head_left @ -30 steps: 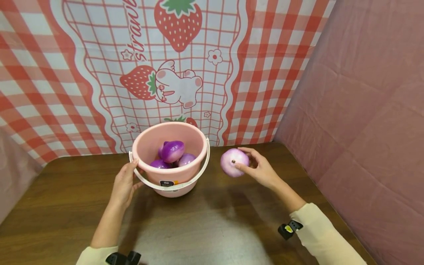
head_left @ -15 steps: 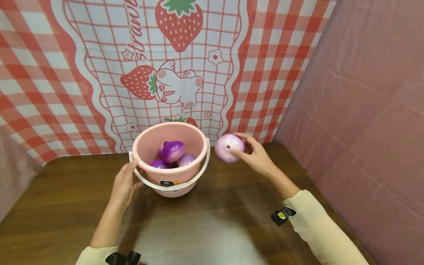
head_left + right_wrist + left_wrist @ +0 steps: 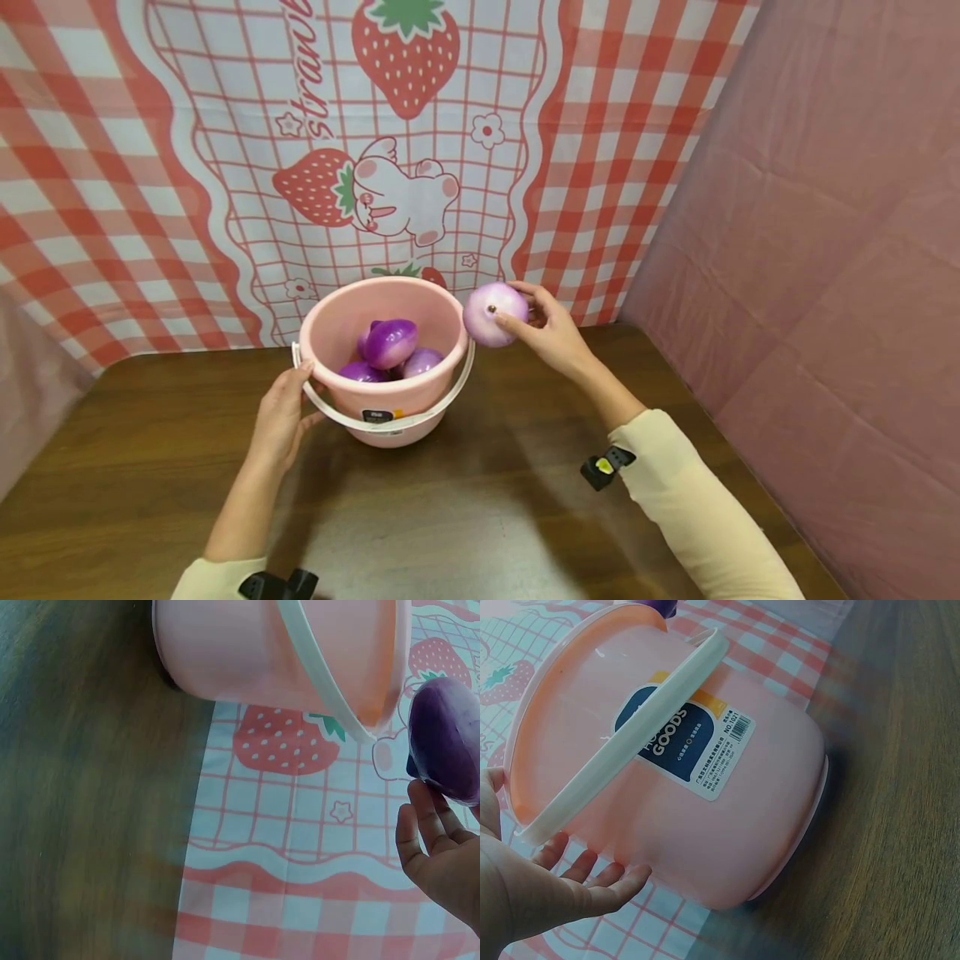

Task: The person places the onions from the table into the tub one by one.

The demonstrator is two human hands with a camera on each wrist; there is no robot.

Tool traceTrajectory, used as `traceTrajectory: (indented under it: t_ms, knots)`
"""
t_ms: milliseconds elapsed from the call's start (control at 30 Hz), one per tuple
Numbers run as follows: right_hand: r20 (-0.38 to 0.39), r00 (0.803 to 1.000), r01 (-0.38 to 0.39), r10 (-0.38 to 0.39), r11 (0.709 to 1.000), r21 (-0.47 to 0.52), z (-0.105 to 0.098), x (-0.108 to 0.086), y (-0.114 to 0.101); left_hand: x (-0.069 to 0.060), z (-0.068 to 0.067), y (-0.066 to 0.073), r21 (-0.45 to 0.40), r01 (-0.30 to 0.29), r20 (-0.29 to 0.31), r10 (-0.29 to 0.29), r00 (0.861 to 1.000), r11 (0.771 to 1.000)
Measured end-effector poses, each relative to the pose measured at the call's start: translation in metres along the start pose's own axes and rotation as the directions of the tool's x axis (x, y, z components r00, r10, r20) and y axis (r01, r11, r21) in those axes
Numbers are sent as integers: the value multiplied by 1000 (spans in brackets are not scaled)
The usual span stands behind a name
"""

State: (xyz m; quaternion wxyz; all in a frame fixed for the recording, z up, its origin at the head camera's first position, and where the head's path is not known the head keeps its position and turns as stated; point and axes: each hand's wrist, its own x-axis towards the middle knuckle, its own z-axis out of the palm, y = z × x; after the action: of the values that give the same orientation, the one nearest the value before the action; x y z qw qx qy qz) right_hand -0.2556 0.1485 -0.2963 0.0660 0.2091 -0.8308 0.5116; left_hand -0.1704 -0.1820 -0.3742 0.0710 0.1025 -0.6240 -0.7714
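My right hand [image 3: 557, 337] holds a pale purple onion [image 3: 491, 317] between thumb and fingers, beside the right rim of a pink bucket [image 3: 405, 395] and at about rim height. In the right wrist view the same onion [image 3: 450, 742] shows a darker purple side above the fingers. With the thumb at its left rim and the fingers along its outer wall, my left hand [image 3: 279, 412] grips the bucket. Several purple onions, one glossy and darker onion [image 3: 392, 343] on top, lie inside; the lower ones are partly hidden. The bucket's white handle [image 3: 630, 735] hangs down over its front.
The bucket stands on a dark brown wooden table [image 3: 465, 508]. Behind rises a red-and-white checked cloth [image 3: 615, 167] with strawberry prints. A pink cloth [image 3: 810, 250] hangs along the right side.
My right hand has carried the onion up and to the left, from over the table to beside the bucket's rim. The left hand and the bucket have stayed in place.
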Motion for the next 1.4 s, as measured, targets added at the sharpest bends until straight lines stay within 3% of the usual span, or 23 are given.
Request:
traceTrajectory:
  t_ms: [667, 1400]
  knots:
    - [20, 1000, 6, -6, 999, 32, 29, 27, -11, 0, 0, 0, 8, -6, -3, 6, 1000, 1000]
    - [48, 999, 10, -10, 1000, -7, 60, 40, -31, 0, 1, 1, 25, 14, -1, -14, 1000, 1000]
